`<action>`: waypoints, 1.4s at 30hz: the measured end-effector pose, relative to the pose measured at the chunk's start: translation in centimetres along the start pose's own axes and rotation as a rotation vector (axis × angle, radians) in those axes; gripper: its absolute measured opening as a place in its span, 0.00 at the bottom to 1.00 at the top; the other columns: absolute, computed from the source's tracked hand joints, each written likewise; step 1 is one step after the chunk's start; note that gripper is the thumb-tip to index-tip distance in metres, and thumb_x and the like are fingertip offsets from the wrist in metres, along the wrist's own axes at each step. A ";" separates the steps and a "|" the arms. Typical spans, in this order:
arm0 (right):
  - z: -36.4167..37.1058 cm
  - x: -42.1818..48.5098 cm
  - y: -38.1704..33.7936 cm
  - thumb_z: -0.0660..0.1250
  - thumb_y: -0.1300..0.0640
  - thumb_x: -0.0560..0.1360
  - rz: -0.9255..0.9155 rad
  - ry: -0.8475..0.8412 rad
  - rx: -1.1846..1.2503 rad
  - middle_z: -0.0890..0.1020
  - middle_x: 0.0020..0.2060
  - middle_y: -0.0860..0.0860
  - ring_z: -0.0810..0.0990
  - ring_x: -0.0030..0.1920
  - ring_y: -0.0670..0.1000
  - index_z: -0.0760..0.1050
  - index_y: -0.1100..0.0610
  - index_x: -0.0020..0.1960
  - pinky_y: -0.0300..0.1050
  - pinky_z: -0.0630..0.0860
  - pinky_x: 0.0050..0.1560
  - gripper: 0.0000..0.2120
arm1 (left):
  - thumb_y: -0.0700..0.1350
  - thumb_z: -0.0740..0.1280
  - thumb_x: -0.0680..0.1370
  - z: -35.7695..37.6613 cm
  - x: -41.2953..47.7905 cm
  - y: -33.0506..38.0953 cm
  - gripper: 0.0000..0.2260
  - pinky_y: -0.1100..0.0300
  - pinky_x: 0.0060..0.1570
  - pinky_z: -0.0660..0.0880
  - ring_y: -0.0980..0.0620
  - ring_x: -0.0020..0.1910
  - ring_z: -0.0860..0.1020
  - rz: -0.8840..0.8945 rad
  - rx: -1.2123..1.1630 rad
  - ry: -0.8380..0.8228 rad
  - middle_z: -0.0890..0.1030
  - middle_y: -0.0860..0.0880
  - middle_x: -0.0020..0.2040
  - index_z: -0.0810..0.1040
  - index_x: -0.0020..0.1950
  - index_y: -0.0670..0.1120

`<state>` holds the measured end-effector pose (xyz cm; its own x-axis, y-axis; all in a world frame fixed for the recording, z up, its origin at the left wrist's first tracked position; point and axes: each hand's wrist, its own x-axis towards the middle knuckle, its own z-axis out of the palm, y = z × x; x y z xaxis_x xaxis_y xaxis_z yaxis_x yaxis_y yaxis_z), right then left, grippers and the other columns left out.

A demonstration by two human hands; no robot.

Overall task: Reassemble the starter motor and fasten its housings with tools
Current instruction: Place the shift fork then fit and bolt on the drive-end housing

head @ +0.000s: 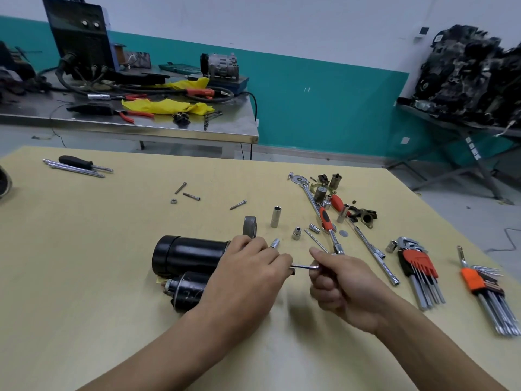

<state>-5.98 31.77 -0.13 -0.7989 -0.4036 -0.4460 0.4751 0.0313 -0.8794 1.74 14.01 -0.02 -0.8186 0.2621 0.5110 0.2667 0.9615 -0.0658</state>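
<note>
The black starter motor (186,253) lies on its side on the yellow table (112,277), its solenoid (186,289) in front. My left hand (248,275) rests over the motor's right end and grips it, hiding the front housing. My right hand (341,286) pinches a thin hex key (304,267) whose tip points left into the spot under my left fingers. Three loose bolts (191,196) and a nut (174,201) lie farther back on the table.
Sockets (275,216), a red-handled ratchet (327,221), an extension bar (372,249) and small motor parts (366,217) crowd the right. Two hex key sets (420,266) lie at the right edge. A screwdriver (76,162) lies back left. A cluttered steel bench (141,119) stands behind.
</note>
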 end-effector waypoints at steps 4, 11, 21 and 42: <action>-0.8 -0.6 0.5 0.64 0.50 0.82 -0.049 0.011 -0.356 0.71 0.24 0.52 0.63 0.21 0.47 0.78 0.60 0.36 0.36 0.59 0.21 0.20 | 0.39 0.72 0.70 -0.2 -0.3 0.1 0.07 0.59 0.42 0.67 0.50 0.34 0.76 0.000 -0.041 -0.014 0.78 0.54 0.31 0.79 0.37 0.51; -1.8 -2.0 0.2 0.71 0.48 0.77 -0.534 -0.121 -0.884 0.80 0.30 0.53 0.74 0.30 0.44 0.82 0.54 0.35 0.38 0.71 0.34 0.15 | 0.39 0.55 0.69 -0.3 0.0 0.5 0.14 0.59 0.41 0.70 0.50 0.34 0.76 0.025 0.042 -0.044 0.77 0.54 0.31 0.79 0.38 0.51; -1.0 0.5 -0.7 0.63 0.51 0.83 -0.411 0.070 -0.732 0.82 0.29 0.65 0.76 0.22 0.46 0.73 0.66 0.32 0.35 0.70 0.28 0.26 | 0.39 0.68 0.71 0.3 -0.2 0.1 0.06 0.57 0.39 0.72 0.49 0.36 0.75 0.012 0.001 -0.036 0.75 0.53 0.35 0.78 0.39 0.51; -1.9 -0.9 -0.5 0.71 0.56 0.78 -0.632 -0.041 -0.909 0.84 0.36 0.50 0.81 0.33 0.49 0.84 0.50 0.50 0.40 0.77 0.36 0.04 | 0.39 0.54 0.69 0.0 -0.1 0.4 0.15 0.58 0.38 0.73 0.49 0.35 0.76 0.010 0.048 -0.046 0.77 0.51 0.35 0.79 0.39 0.50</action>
<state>-6.17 33.83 0.37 -0.7810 -0.6134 0.1173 -0.4753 0.4619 -0.7488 1.97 14.38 -0.11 -0.8388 0.2745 0.4702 0.2518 0.9613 -0.1121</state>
